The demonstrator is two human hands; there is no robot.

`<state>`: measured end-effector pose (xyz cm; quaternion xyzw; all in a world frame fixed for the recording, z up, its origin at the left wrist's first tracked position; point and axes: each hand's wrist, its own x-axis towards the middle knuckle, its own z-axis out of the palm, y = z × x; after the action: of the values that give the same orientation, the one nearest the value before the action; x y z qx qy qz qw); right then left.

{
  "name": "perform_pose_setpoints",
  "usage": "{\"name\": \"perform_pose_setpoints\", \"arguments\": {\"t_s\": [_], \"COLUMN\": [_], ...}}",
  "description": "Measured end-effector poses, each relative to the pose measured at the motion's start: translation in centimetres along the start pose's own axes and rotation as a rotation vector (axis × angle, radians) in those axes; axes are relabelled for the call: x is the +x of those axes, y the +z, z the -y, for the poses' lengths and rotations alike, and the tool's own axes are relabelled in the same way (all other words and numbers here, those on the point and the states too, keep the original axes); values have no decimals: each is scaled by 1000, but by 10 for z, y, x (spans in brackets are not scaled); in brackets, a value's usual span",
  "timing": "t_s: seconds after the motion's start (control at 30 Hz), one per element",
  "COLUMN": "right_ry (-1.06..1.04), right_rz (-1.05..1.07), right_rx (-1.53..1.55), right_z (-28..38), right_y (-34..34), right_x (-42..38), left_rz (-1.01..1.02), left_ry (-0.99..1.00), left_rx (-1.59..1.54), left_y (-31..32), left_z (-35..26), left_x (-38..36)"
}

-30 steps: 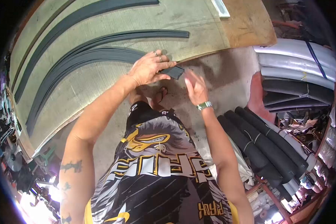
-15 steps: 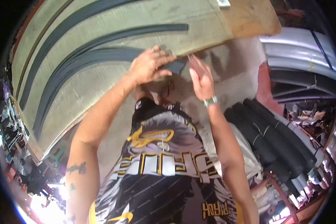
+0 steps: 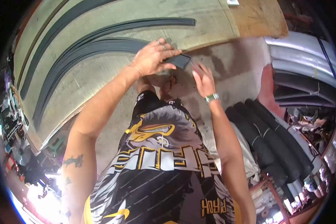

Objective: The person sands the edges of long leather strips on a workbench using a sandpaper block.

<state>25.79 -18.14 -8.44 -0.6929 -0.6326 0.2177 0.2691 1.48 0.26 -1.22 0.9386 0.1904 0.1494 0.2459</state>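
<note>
My left hand [image 3: 155, 58] is closed over a bundle of thin dark grey strips [image 3: 97, 45], near the table's edge. The cut ends of the bundle [image 3: 180, 61] poke out past my fingers, beyond the edge of the table. Just right of those ends is my right hand [image 3: 204, 80], apart from them, its fingers stretched out and smeared by motion. A watch [image 3: 211, 98] circles the right wrist. Whether anything thin lies along the right fingers is too blurred to tell. Another bundle of strips [image 3: 168, 22] lies behind the held one on the table.
The pale table [image 3: 112, 69] bears more dark strips [image 3: 59, 31] farther back and a small white object [image 3: 233, 2]. On the right are black rolls [image 3: 268, 138], silvery rolls [image 3: 302, 52] and dark folded sheets [image 3: 302, 87]. Below is a concrete floor [image 3: 235, 74].
The bundle's ends show more beyond my left hand and sit slightly higher. My right hand has shifted a little right and down, and its fingers have tilted.
</note>
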Motion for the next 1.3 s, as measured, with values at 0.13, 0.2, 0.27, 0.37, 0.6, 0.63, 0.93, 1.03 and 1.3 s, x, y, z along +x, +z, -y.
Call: {"name": "perform_pose_setpoints", "arguments": {"t_s": [0.13, 0.2, 0.27, 0.37, 0.6, 0.63, 0.93, 1.03, 1.3], "right_ry": [59, 12, -35, 117, -123, -72, -161, -15, -70], "right_rz": [-165, -149, -169, 110, -102, -72, -88, 31, -24], "right_rx": [253, 251, 231, 70, 92, 70, 24, -86, -70], "right_z": [36, 65, 44, -23, 51, 30, 56, 7, 37], "right_y": [-26, -30, -11, 4, -28, -22, -33, -28, -36], "right_x": [17, 30, 26, -22, 41, 25, 38, 2, 26], "left_rz": [27, -20, 6, -27, 31, 29, -18, -63, -50], "left_ry": [-20, 6, 19, 31, 20, 14, 63, 71, 75], "left_rx": [33, 57, 35, 28, 23, 16, 29, 33, 41], "left_y": [-5, 4, 1, -1, 0, 0, 1, 4, 4], "left_z": [7, 4, 7, 4, 5, 1, 7, 9, 6], "left_x": [-1, -5, -1, -1, 0, -2, -1, -4, -3]}}
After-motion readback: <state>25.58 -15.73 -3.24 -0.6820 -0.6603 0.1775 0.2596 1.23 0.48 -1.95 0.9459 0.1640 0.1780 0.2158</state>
